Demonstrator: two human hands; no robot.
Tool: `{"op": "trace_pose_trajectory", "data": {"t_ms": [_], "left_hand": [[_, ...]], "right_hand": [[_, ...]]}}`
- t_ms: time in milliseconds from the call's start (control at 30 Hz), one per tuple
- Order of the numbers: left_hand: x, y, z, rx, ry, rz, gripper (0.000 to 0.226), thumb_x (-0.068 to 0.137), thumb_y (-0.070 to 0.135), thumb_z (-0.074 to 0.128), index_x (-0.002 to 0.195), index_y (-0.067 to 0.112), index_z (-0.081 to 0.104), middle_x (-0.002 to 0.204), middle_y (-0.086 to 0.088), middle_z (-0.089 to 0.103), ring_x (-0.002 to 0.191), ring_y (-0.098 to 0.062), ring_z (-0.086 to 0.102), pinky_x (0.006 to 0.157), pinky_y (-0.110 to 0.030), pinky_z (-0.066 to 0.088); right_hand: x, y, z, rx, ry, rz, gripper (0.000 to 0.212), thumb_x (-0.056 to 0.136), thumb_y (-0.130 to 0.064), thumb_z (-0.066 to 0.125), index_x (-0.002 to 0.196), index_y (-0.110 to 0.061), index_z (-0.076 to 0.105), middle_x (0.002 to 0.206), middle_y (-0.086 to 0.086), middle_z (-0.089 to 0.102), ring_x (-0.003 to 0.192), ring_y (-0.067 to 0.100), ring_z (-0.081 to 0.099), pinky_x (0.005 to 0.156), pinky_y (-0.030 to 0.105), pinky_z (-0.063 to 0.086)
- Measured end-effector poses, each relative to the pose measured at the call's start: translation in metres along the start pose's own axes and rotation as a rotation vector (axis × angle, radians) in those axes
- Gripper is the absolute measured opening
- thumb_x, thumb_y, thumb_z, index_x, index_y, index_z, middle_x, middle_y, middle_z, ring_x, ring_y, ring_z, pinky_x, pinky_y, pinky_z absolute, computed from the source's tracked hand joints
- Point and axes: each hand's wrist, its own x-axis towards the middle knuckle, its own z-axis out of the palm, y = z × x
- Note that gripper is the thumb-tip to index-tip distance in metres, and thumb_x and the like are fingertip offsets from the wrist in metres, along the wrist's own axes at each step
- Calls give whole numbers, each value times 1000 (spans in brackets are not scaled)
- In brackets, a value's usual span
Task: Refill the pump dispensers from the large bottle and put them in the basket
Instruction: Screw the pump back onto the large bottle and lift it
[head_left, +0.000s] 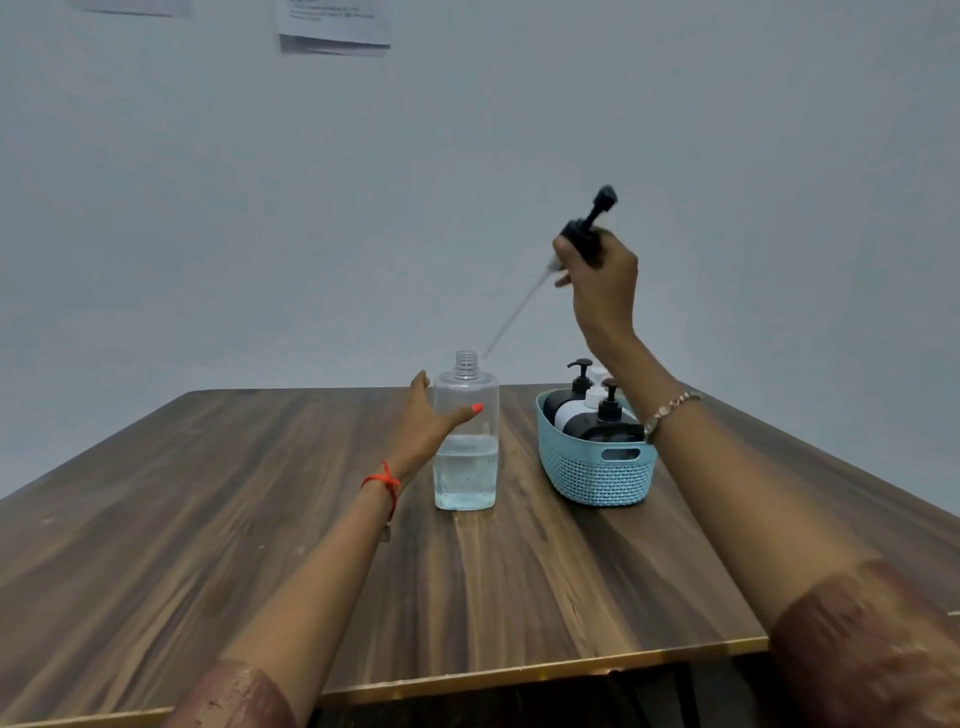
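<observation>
Our left hand (423, 415) grips the clear half-full plastic bottle (466, 467) on the wooden table (260, 493), beside the light-blue mesh basket (597, 478). Our right hand (602, 280) pinches the black pump head (589, 231), its slanted tube (519, 306) ending just beside the open neck. We'd straighten it, then lower.

Illumination dim and even, with a cool grey-blue cast over the wall (675, 156). Shadows faint and soft-edged: a slight darkening on the table (208, 519) beneath the basket (597, 478) and the clear bottle (466, 467). Reflections weak: a dull sheen along the table's near edge, pale highlights on the bottle's shoulders. Pump head (592, 218) in the right hand (605, 275) smeared by motion blur, its tube barely traced. Papers (335, 26) on the wall soft, print unreadable. Wide-angle distortion evident: table edges splay outward, forearms stretched toward the bottom corners. Fine detail smeared throughout
</observation>
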Motion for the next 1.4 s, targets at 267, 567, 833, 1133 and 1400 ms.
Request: {"op": "trace_pose_trajectory", "data": {"t_ms": [267,567,833,1133,1400], "left_hand": [[10,-2,3,14,-19,19,85,78,30,72,143,12,20,142,-5,40,115,-14,47,92,-28,42],[16,0,8,6,-33,23,84,79,30,71,143,13,21,143,-5,41,107,-8,48,83,-19,43],[18,-5,9,43,-24,-8,84,82,34,67,146,13,16,150,-7,30,131,-21,38,101,-30,37],[18,-5,10,45,-45,-16,83,85,33,63,146,13,11,149,-11,30,133,-26,37,109,-42,34],[20,-8,10,11,-71,-11,76,87,32,61,144,15,15,145,-8,31,125,-19,40,102,-34,37]], "right_hand": [[18,-25,33,51,-79,-41,19,88,-9,60,104,1,62,74,4,61,67,18,58,60,29,53],[14,-10,43,-11,-206,46,18,84,-9,65,100,1,64,74,9,64,61,17,59,54,23,49],[-28,35,53,-313,-517,336,25,79,-18,71,92,3,68,83,17,63,72,17,53,61,23,39],[-37,49,61,-399,-541,347,49,68,-9,79,45,-9,36,48,5,29,43,12,27,40,13,24],[-44,56,63,-319,-605,358,31,76,-20,74,82,8,63,75,11,61,70,16,55,64,20,41]]}}
